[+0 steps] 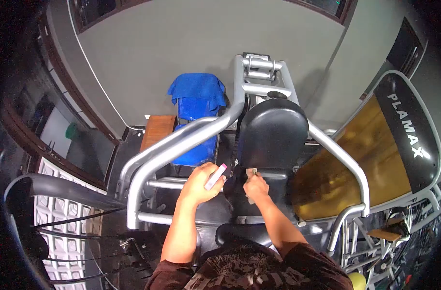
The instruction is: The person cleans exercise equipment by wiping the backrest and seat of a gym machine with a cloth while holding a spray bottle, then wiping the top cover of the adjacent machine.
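My left hand (199, 184) is closed around a slim white container with a pink end (215, 177), tilted up to the right; its exact kind is unclear. In my right hand (256, 187) is a bunched beige-grey cloth (251, 172), its ends sticking out above and below the fist. That hand is over the seat area of a gym machine, just below the black padded backrest (273, 133). Whether the cloth touches the padding, I cannot tell.
Silver frame tubes (182, 147) of the machine curve around both sides. Behind them stands a blue chair (195, 152) with a blue towel (197, 87) over its back, beside a wooden box (157, 129). A gold-and-black PLAMAX panel (365, 154) rises at right.
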The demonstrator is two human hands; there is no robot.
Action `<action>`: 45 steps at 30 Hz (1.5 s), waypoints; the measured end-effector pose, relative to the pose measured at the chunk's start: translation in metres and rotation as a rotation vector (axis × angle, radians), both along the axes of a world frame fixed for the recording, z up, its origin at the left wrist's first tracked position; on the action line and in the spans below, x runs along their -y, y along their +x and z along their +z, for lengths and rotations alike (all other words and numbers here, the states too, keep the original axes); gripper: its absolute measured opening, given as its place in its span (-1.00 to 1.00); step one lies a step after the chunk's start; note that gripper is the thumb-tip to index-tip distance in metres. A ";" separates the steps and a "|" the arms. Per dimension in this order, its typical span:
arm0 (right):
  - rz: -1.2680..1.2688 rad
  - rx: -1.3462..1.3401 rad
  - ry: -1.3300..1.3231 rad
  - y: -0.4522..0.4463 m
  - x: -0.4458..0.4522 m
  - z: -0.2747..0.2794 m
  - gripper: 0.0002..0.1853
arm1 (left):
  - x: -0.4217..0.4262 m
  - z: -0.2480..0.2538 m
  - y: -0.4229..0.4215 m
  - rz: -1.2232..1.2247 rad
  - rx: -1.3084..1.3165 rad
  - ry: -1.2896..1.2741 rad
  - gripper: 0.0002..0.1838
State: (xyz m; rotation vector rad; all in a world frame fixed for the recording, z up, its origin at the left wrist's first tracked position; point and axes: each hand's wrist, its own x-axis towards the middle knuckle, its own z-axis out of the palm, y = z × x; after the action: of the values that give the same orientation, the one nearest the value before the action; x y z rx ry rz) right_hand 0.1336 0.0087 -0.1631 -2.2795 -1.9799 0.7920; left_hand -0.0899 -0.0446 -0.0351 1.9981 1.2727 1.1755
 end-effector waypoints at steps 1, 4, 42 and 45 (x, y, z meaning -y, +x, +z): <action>-0.009 0.021 0.056 0.010 0.003 0.000 -0.42 | 0.000 -0.001 0.000 0.004 0.014 0.014 -0.81; -0.116 0.092 0.087 0.063 0.009 -0.011 -0.38 | 0.006 0.003 0.002 0.012 0.014 -0.015 -0.81; 0.422 0.352 -0.002 -0.047 -0.032 -0.011 -0.61 | -0.005 0.002 -0.005 -0.003 -0.002 -0.011 -0.80; 0.440 0.334 -0.088 -0.068 -0.038 0.000 -0.61 | -0.001 -0.002 -0.006 0.037 -0.001 -0.031 -0.79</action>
State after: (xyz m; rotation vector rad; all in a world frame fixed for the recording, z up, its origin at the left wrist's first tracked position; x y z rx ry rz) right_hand 0.0654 0.0470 -0.1635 -2.1627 -2.7055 0.5471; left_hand -0.0958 -0.0440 -0.0374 1.9608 1.3261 1.1652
